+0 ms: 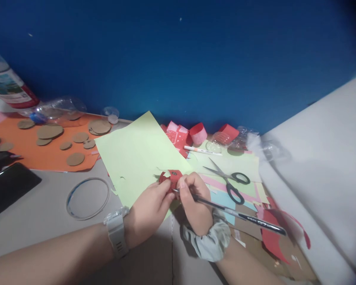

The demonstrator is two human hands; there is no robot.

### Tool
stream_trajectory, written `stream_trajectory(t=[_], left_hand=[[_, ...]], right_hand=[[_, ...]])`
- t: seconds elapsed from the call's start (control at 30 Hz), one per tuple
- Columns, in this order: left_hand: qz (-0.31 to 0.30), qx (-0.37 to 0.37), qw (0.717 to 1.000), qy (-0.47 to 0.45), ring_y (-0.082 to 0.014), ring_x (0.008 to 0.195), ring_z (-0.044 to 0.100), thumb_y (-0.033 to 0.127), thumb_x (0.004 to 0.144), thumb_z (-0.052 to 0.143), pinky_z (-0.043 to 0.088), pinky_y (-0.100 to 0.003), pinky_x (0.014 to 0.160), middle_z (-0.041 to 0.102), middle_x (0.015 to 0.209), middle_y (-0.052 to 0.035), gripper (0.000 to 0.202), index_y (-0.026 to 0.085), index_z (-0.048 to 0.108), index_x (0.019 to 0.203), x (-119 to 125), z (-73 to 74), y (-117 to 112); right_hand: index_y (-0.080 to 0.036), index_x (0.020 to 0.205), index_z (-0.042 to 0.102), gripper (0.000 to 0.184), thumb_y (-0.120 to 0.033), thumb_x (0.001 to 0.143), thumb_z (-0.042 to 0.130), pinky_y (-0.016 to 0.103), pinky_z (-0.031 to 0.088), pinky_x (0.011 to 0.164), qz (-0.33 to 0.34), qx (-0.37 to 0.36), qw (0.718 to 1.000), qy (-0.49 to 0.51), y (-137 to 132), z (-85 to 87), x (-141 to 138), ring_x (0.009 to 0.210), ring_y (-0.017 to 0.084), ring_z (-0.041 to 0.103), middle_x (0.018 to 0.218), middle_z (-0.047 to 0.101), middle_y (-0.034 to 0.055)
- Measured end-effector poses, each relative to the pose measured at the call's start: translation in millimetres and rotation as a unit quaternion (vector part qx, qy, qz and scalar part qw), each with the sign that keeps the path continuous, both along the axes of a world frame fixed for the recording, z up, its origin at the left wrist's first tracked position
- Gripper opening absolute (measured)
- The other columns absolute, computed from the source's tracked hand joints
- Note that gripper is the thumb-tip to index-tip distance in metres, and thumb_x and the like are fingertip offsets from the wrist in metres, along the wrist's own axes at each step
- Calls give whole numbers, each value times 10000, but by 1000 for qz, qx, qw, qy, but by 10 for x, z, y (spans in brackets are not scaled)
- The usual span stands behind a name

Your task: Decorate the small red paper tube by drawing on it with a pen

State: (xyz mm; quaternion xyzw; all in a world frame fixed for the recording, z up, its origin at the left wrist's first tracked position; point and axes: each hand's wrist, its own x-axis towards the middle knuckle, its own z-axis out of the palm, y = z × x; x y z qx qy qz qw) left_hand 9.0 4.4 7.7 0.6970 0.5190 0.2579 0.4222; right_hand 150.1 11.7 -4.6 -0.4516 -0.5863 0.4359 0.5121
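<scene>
My left hand is closed on a small red paper piece, curled and with dark marks on its top. In my right hand is a black pen, its tip against the lower part of the red paper and its long barrel pointing off to the right. Both hands meet over the near corner of a light green paper sheet. To the right of my right hand, black-handled scissors lie spread on several coloured sheets.
Cardboard discs and a clear plastic bottle lie on orange paper. A tape ring and a black phone sit at left. Red paper rings stand by the blue wall. Red scraps lie right.
</scene>
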Motion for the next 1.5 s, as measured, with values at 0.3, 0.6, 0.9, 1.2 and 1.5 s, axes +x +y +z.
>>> stream_trajectory(t=[0.3, 0.6, 0.9, 1.2, 1.5], left_hand=[[2, 11, 1000, 13, -248, 874, 626, 217, 933, 378, 485, -358, 783, 674, 953, -90, 160, 187, 530, 977, -4, -13, -17], [2, 8, 1000, 16, -248, 902, 638, 215, 931, 381, 493, -366, 809, 682, 984, -101, 179, 187, 549, 983, -6, -2, -13], [5, 6, 1000, 26, -246, 855, 624, 219, 931, 362, 483, -365, 772, 664, 931, -101, 169, 185, 527, 937, -4, -6, -18], [19, -16, 1000, -16, -240, 886, 609, 252, 911, 444, 477, -351, 790, 658, 902, -65, 103, 199, 532, 904, -13, 29, -38], [12, -16, 999, -32, -238, 872, 604, 258, 938, 388, 473, -371, 819, 658, 892, -83, 209, 169, 571, 888, -10, 53, -39]], right_hand=[[-218, 707, 426, 244, -254, 927, 527, 264, 355, 580, -4, -2, 1000, -3, -11, 15, -5, 595, 123, 421, 682, 486, -45], [-211, 702, 427, 240, -213, 923, 520, 265, 356, 584, -2, 5, 1000, -3, -18, 37, -12, 598, 122, 434, 686, 503, -36], [-213, 706, 414, 250, -240, 933, 514, 238, 354, 574, 12, 17, 1000, -21, -4, 44, -3, 596, 109, 421, 689, 474, -45], [-220, 714, 429, 263, -300, 956, 492, 253, 346, 543, -27, 22, 999, 18, -31, 24, -14, 549, 109, 407, 668, 485, -41], [-225, 703, 449, 225, -231, 918, 514, 261, 343, 514, -41, 87, 995, 1, -99, 38, -6, 522, 116, 442, 643, 538, -24]])
